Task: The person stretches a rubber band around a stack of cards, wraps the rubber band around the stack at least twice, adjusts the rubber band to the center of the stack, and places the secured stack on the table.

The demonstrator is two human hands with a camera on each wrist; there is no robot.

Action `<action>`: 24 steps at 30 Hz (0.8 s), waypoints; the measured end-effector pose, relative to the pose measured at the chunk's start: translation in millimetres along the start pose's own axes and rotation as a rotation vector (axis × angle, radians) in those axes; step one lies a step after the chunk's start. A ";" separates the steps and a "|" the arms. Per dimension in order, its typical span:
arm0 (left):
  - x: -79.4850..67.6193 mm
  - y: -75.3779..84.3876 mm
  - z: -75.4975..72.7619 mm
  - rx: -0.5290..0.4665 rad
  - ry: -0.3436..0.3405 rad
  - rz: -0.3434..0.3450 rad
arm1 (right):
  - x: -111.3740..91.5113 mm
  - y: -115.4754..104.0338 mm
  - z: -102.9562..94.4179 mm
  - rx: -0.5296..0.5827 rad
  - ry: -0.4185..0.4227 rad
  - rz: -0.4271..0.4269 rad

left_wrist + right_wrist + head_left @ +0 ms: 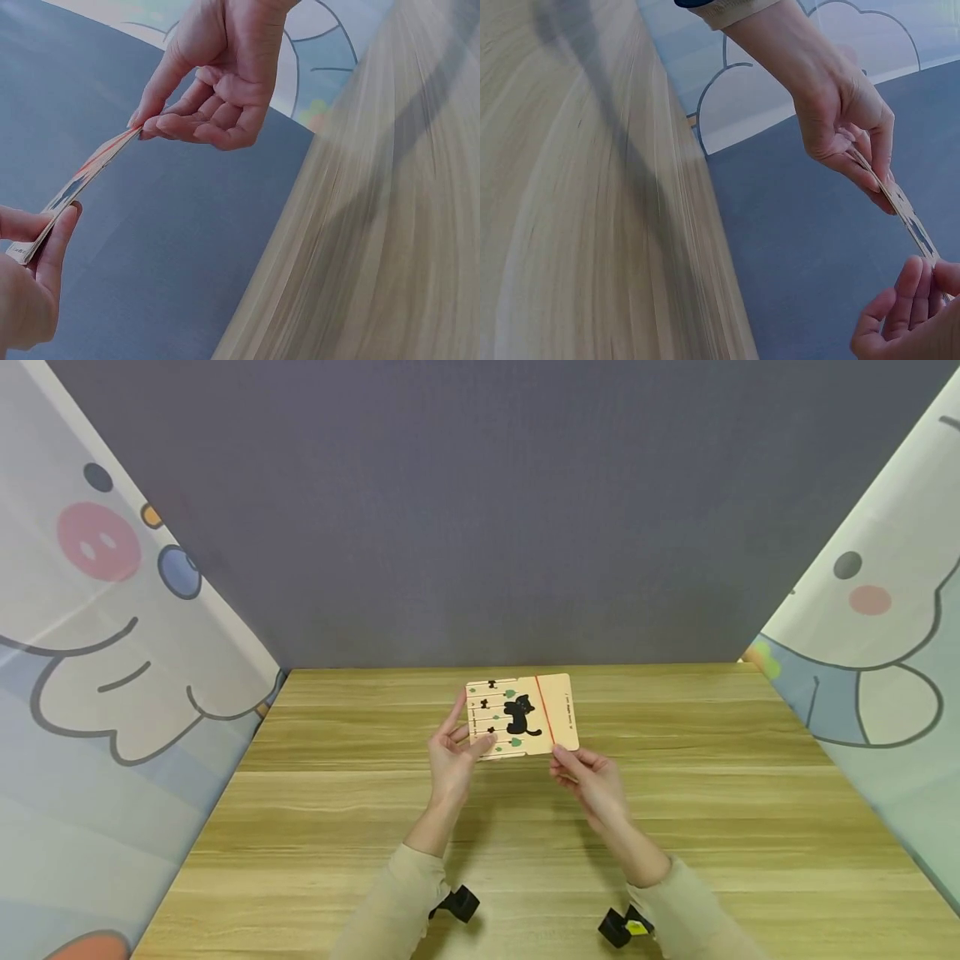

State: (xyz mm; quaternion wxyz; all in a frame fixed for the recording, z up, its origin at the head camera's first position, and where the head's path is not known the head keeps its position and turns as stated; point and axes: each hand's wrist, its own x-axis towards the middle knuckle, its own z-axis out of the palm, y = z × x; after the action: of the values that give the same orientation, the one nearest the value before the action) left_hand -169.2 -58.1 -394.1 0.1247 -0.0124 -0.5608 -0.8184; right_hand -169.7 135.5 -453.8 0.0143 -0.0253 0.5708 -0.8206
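A thin cream notebook (555,706) with a black cat, green leaves and small bows on its cover is held up over the table. A red elastic band (545,710) runs across it near its right end. My left hand (452,764) grips the left end, thumb on the cover and fingers behind. At the lower edge, where the band crosses, my right hand (600,785) pinches with thumb and fingers. Both wrist views show the notebook (64,195) nearly edge-on between the left hand (30,292) and the right hand (225,82).
The wood-grain table (337,793) spreads beneath both hands. A dark grey panel (480,510) rises along its far edge. Cartoon-printed cloths (90,693) hang at the left and right sides. Black wrist devices (461,903) sit by the sleeves.
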 end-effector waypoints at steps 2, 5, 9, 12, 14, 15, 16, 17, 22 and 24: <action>-0.9 -1.7 2.0 -0.007 -0.016 0.001 | -10.7 -19.2 15.7 -0.008 0.014 0.019; -2.0 -3.5 4.5 -0.006 -0.028 -0.004 | -17.2 -31.0 26.6 -0.019 0.012 0.039; -2.2 -4.0 5.6 0.011 -0.008 -0.012 | -8.1 -17.3 14.4 -0.024 -0.052 0.008; -1.7 -2.6 4.3 0.012 0.002 -0.023 | 5.6 6.1 -7.4 -0.022 -0.090 -0.014; -1.6 -1.6 3.8 0.003 -0.003 -0.028 | 14.6 20.7 -21.5 -0.027 -0.082 -0.009; -1.5 -1.2 3.6 0.001 -0.003 -0.032 | 15.6 21.5 -24.0 -0.019 -0.079 -0.010; -1.4 -0.8 3.6 0.001 -0.004 -0.033 | 17.3 24.3 -27.3 -0.022 -0.075 -0.007; -1.3 -0.8 3.5 0.002 -0.005 -0.032 | 17.9 25.0 -28.8 -0.018 -0.077 -0.007; -2.2 -2.2 4.0 -0.007 0.001 -0.025 | 2.0 -3.1 -5.7 -0.019 -0.036 0.021; -3.4 -4.0 4.7 0.001 -0.008 -0.016 | -1.8 -6.8 1.8 -0.008 -0.033 0.038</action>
State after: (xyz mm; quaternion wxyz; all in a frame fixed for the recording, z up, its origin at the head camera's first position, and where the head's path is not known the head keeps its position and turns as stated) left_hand -167.4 -51.7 -396.6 0.1159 -0.0112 -0.5620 -0.8189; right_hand -167.8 136.3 -446.8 0.0393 -0.0282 0.5740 -0.8174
